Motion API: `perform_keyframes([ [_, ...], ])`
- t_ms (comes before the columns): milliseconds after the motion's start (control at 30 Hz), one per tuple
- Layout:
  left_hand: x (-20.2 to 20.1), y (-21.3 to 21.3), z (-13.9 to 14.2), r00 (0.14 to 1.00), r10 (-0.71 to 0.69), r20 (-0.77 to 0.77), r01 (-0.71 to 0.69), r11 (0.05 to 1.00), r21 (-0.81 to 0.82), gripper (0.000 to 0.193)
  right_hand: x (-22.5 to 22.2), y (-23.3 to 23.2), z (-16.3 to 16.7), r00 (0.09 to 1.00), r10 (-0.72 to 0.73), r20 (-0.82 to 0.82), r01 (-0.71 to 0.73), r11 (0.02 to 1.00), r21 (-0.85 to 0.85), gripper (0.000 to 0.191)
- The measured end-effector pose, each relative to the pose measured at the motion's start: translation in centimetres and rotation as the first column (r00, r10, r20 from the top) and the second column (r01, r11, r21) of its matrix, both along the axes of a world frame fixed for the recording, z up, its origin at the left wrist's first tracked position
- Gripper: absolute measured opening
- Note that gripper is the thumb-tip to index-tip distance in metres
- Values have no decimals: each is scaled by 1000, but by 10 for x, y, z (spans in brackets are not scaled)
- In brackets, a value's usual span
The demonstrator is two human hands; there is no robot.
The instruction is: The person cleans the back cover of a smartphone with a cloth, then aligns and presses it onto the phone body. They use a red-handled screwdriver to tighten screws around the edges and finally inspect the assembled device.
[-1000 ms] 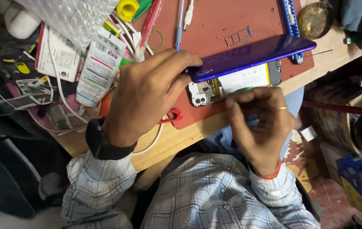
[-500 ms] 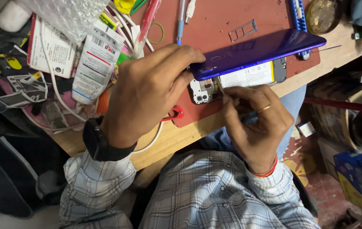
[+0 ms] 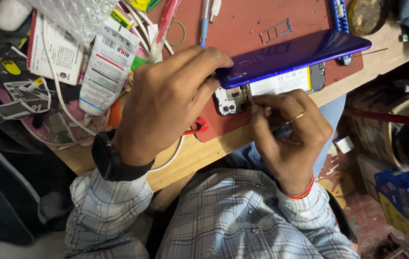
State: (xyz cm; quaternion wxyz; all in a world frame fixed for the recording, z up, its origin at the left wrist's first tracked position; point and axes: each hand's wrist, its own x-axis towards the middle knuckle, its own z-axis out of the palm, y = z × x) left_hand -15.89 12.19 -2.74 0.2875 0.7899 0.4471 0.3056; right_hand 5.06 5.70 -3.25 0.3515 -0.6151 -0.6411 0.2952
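A phone (image 3: 281, 82) lies opened on a red work mat (image 3: 243, 29), its battery and camera board showing. My left hand (image 3: 166, 100), a black watch on the wrist, grips the left end of the glossy purple back cover (image 3: 290, 55) and holds it tilted up over the phone. My right hand (image 3: 290, 134), wearing a ring and a red wrist thread, has thumb and fingers pinched together at the phone's near edge beside the camera board. Whatever the fingers pinch is hidden.
A metal card tray (image 3: 275, 31), a blue pen (image 3: 204, 21) and a blue tool (image 3: 338, 14) lie on the mat. A glue tube (image 3: 108, 67), white cables and packets crowd the left. A round tin (image 3: 367, 14) stands far right. The wooden bench edge (image 3: 204, 153) runs below.
My right hand has moved up and left, to the phone's near edge by the camera board. My left hand still holds the purple cover lifted.
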Motion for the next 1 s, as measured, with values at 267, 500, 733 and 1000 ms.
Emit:
perform_keyframes([
  [267, 0, 0, -1, 1000, 3, -2, -3, 1000, -1, 22, -1, 1, 3, 1000, 13, 5, -13, 1000, -21, 8],
  [500, 1, 0, 0, 1000, 12, -11, -12, 1000, -6, 21, 1, 1, 3, 1000, 11, 14, -10, 999, -37, 10],
  [733, 1, -1, -2, 1000, 12, -7, -12, 1000, 6, 17, 0, 0, 4, 999, 32, 42, -31, 999, -18, 17],
  [1000, 1, -1, -1, 1000, 18, -17, -18, 1000, 0, 18, 0, 2, 3, 986, 106, 125, -110, 994, 25, 39],
])
